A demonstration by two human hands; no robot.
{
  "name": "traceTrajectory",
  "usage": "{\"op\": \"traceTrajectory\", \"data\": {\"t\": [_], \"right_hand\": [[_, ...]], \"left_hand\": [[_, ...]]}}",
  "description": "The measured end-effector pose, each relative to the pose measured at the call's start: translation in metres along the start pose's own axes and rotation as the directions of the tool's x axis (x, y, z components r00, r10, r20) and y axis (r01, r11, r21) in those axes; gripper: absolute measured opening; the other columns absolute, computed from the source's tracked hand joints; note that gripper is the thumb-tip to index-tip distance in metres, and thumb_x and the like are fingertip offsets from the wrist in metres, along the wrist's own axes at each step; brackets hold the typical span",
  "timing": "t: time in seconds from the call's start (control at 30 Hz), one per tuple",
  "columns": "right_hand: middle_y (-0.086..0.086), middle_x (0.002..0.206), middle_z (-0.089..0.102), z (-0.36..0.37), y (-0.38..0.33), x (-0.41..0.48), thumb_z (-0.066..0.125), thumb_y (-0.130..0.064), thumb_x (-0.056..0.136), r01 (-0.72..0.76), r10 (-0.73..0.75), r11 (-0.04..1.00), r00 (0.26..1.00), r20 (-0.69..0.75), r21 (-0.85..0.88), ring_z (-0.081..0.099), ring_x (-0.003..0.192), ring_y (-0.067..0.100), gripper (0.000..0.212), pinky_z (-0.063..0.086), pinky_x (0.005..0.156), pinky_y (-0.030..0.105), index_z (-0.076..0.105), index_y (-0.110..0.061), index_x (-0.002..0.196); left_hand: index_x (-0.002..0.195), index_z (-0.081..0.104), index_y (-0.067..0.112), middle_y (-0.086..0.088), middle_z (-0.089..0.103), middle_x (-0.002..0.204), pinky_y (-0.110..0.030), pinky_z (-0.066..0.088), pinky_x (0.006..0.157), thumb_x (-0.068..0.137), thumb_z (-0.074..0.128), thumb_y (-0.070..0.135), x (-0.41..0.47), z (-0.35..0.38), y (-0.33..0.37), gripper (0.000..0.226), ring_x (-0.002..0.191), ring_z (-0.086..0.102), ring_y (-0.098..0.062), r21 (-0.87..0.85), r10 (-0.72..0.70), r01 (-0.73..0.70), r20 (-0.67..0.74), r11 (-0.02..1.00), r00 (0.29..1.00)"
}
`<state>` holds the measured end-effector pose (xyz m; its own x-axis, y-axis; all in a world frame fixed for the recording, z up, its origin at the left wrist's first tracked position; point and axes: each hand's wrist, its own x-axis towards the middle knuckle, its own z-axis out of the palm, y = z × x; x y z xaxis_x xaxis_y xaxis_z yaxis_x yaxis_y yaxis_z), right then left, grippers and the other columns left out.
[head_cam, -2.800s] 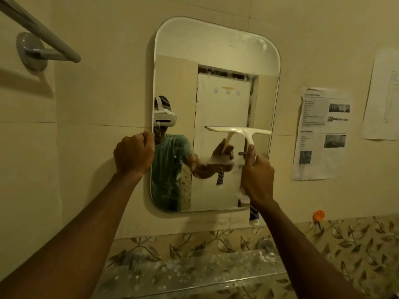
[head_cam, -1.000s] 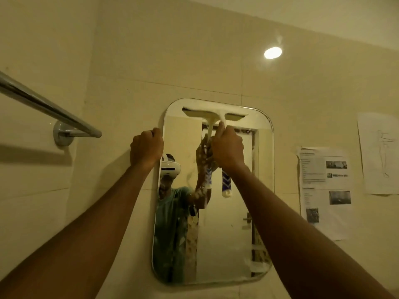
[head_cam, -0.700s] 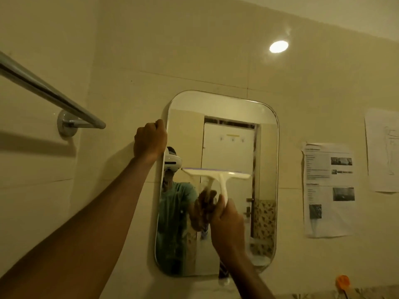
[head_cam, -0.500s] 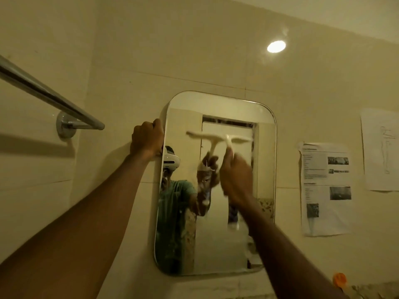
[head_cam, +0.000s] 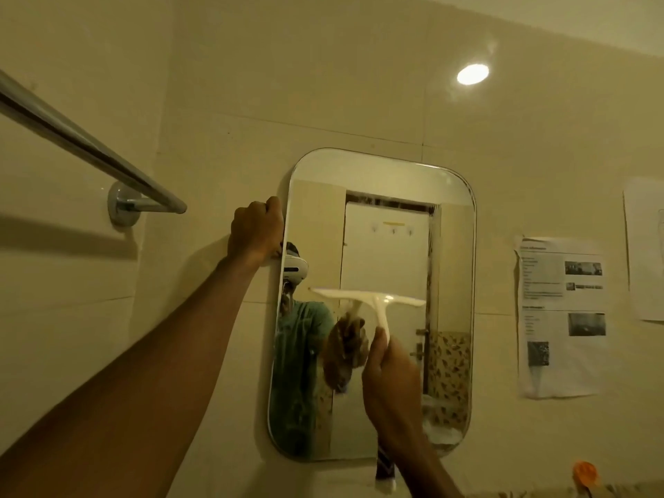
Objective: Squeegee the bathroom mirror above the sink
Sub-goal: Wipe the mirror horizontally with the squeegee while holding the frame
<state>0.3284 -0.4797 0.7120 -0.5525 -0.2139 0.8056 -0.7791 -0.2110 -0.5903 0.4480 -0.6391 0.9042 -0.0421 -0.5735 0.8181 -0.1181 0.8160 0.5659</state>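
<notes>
Head view: one mirror (head_cam: 391, 246), left hand (head_cam: 256, 230) gripping its edge, right hand (head_cam: 390, 375) holding one squeegee (head_cam: 370, 298).

Mirror (head_cam: 373, 228) glass above the squeegee (head_cam: 366, 296) stands clear toward 12 o'clock; left hand (head_cam: 256, 230) blocks the 9 o'clock edge, towel rail (head_cam: 90, 149) projects beyond at 10 o'clock

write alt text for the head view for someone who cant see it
A right hand holds a white squeegee against the middle of a rounded wall mirror, blade level. The left hand grips the mirror's left edge. A chrome towel bar sits left, printed sheets right.
</notes>
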Motion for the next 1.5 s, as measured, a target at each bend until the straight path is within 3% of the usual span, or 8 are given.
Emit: {"op": "traceTrajectory", "data": {"t": [0.17, 0.3, 0.53, 0.73, 0.97, 1.17, 1.33, 1.5], "right_hand": [[-0.006, 0.059, 0.055, 0.0, -0.076, 0.11, 0.031, -0.04, 0.104, 0.138, -0.137, 0.989, 0.99, -0.022, 0.045, 0.053, 0.042, 0.002, 0.041, 0.04, 0.038, 0.013, 0.055, -0.021, 0.077], [0.004, 0.078, 0.064, 0.014, -0.123, 0.164, 0.026, -0.041, 0.105, 0.18, -0.183, 0.98, 0.982, -0.035, -0.084, 0.062, 0.068, 0.014, 0.048, 0.049, 0.059, 0.028, 0.061, -0.008, 0.098], [0.001, 0.067, 0.065, 0.03, -0.059, 0.072, 0.037, -0.042, 0.101, 0.098, -0.102, 0.993, 0.993, 0.064, 0.059, 0.063, 0.05, 0.011, 0.03, 0.055, 0.043, 0.023, 0.055, -0.026, 0.084], [-0.004, 0.069, 0.065, 0.038, -0.009, -0.016, 0.037, -0.05, 0.099, -0.033, 0.036, 0.999, 0.997, 0.075, -0.036, 0.067, 0.057, 0.006, 0.032, 0.057, 0.045, 0.025, 0.057, -0.027, 0.088], [-0.004, 0.064, 0.06, 0.014, -0.056, 0.057, 0.036, -0.04, 0.102, 0.08, -0.083, 0.995, 0.994, 0.067, 0.052, 0.058, 0.05, -0.002, 0.033, 0.042, 0.04, 0.01, 0.057, -0.023, 0.083], [-0.003, 0.071, 0.065, 0.028, -0.003, -0.005, 0.039, -0.046, 0.099, -0.006, 0.003, 1.0, 0.993, 0.116, 0.024, 0.067, 0.063, 0.0, 0.028, 0.052, 0.045, 0.015, 0.056, -0.026, 0.09], [-0.008, 0.066, 0.062, 0.028, 0.028, -0.079, 0.019, -0.064, 0.085, -0.166, 0.175, 0.983, 0.978, 0.113, -0.082, 0.062, 0.064, -0.005, 0.044, 0.048, 0.044, 0.012, 0.052, -0.034, 0.08], [-0.004, 0.066, 0.062, 0.016, 0.001, -0.053, 0.028, -0.055, 0.093, -0.079, 0.076, 0.997, 0.991, 0.106, 0.02, 0.062, 0.061, -0.002, 0.042, 0.045, 0.043, 0.01, 0.057, -0.026, 0.083]], "left_hand": [[0.076, 0.064, -0.005, -0.025, 0.069, 0.075, -0.046, 0.059, 0.069, 0.095, 0.028, 0.031, -0.001, -0.007, 0.0, 0.055, 0.068, 0.067, -0.038, -0.164, -0.088, 0.093, 0.039, 0.982, 0.995], [0.077, 0.068, -0.002, -0.018, 0.071, 0.067, -0.024, 0.052, 0.043, 0.093, 0.028, 0.03, -0.002, -0.013, -0.005, 0.054, 0.047, 0.063, -0.024, -0.309, -0.161, 0.202, 0.152, 0.929, 0.975], [0.079, 0.068, -0.004, -0.019, 0.07, 0.068, -0.026, 0.05, 0.046, 0.091, 0.027, 0.029, 0.004, -0.019, -0.009, 0.055, 0.049, 0.062, -0.025, -0.379, -0.159, 0.263, 0.284, 0.887, 0.945], [0.08, 0.068, -0.005, -0.019, 0.067, 0.067, -0.026, 0.051, 0.047, 0.09, 0.028, 0.028, 0.0, -0.018, -0.008, 0.052, 0.047, 0.06, -0.024, -0.375, -0.16, 0.257, 0.269, 0.891, 0.95], [0.073, 0.065, -0.001, -0.015, 0.068, 0.061, -0.019, 0.046, 0.038, 0.092, 0.031, 0.027, -0.007, -0.013, -0.008, 0.048, 0.039, 0.061, -0.017, -0.236, -0.102, 0.142, 0.171, 0.961, 0.98], [0.069, 0.066, 0.0, -0.016, 0.069, 0.063, -0.039, 0.06, 0.064, 0.098, 0.042, 0.038, -0.013, -0.002, -0.022, 0.054, 0.054, 0.067, -0.029, -0.092, -0.001, 0.013, 0.126, 0.996, 0.992], [0.064, 0.06, 0.006, -0.017, 0.068, 0.068, -0.046, 0.057, 0.071, 0.1, 0.036, 0.045, -0.022, 0.0, -0.025, 0.058, 0.066, 0.066, -0.034, 0.046, 0.058, -0.063, 0.097, 0.997, 0.994], [0.055, 0.051, 0.017, -0.016, 0.066, 0.066, -0.046, 0.056, 0.071, 0.101, 0.036, 0.045, -0.032, -0.002, -0.028, 0.056, 0.065, 0.065, -0.033, 0.12, 0.084, -0.097, 0.103, 0.988, 0.991]]}}
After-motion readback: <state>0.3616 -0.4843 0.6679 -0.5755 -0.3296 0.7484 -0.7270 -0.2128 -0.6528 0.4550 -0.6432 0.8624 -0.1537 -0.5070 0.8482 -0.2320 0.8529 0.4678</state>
